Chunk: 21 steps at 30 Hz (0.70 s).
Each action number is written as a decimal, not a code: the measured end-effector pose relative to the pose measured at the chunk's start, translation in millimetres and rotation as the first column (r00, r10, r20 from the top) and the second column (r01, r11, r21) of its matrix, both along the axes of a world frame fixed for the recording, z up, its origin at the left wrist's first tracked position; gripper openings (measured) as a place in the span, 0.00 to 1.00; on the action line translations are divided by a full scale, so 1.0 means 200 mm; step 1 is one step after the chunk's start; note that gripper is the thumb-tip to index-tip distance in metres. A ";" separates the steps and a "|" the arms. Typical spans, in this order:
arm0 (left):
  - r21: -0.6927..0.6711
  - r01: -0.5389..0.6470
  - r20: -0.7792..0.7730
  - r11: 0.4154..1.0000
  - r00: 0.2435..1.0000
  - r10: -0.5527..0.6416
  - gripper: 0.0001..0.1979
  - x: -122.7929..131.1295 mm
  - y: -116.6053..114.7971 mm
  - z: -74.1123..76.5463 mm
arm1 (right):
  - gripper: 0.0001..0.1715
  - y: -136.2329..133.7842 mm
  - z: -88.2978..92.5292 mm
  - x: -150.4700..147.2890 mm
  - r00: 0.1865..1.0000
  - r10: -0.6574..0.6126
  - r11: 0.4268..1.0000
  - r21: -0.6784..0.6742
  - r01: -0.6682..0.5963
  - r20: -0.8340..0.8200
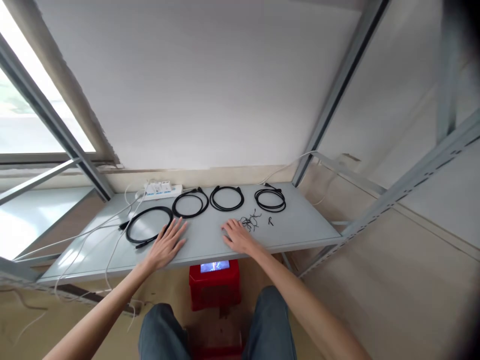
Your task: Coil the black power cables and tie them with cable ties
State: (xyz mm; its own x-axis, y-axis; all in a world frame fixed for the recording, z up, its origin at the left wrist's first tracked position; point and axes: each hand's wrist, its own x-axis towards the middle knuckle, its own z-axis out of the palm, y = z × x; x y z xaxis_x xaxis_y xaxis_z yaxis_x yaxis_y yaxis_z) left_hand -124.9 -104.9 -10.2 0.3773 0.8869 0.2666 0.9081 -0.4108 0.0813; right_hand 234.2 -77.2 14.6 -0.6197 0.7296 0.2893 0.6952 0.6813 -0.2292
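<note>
My left hand (166,245) lies flat with spread fingers on the grey shelf (204,240), its fingertips by the right side of a loosely coiled black cable (129,232). Palm down on the same shelf, my right hand (236,235) has its fingers apart and holds nothing. Just right of it is a small pile of short black twist ties (250,220), partly beside the hand's edge. One more bent black tie (270,221) lies apart to the right. Behind the hands sit three coiled black cables: one at left (190,204), one in the middle (227,199), one at right (270,200).
A white power strip (159,190) with plugs stands at the back left, its white cords trailing over the shelf's left side. Metal uprights (337,95) frame both ends. Below the front edge are a red stool (214,287) with a lit screen (215,266) and my knees.
</note>
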 end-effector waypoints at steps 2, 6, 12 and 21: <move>0.018 -0.033 0.008 0.999 0.999 0.033 0.34 0.00 -0.02 -0.02 | 0.24 0.00 0.00 0.00 1.000 0.020 1.000 -0.016 -0.020 -0.013; 0.037 -0.077 0.015 0.996 0.997 0.077 0.34 0.02 -0.02 -0.03 | 0.33 0.00 0.01 0.01 0.997 0.078 0.993 -0.090 -0.077 0.011; 0.029 -0.085 0.011 0.996 0.996 0.085 0.35 0.02 -0.02 -0.01 | 0.36 -0.01 0.02 0.01 0.997 0.070 0.989 -0.130 -0.065 0.037; 0.028 -0.095 0.030 0.995 0.995 0.094 0.35 0.02 -0.02 -0.03 | 0.37 -0.01 0.02 0.01 0.996 0.059 0.986 -0.158 -0.049 0.062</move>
